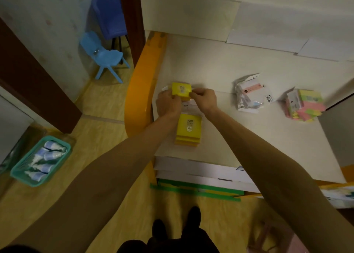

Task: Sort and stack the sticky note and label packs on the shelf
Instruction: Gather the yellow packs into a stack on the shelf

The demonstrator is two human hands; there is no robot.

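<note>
A small stack of yellow sticky note packs (181, 89) sits near the left end of the pale shelf top (220, 70). My left hand (168, 104) grips its near left side, and my right hand (204, 99) pinches its right edge. Just nearer to me lies a second stack of yellow packs (188, 130) marked 2207, in clear wrapping. Further right lies a loose heap of clear-bagged label packs (251, 94). Beyond that stands a pile of pink, green and yellow sticky note packs (304, 105).
An orange curved rim (138, 88) bounds the shelf top on the left. White boards (201, 171) stick out under its front edge. On the floor at the left are a teal basket of bottles (41, 161) and two blue chairs (107, 55). My feet (176, 226) stand below.
</note>
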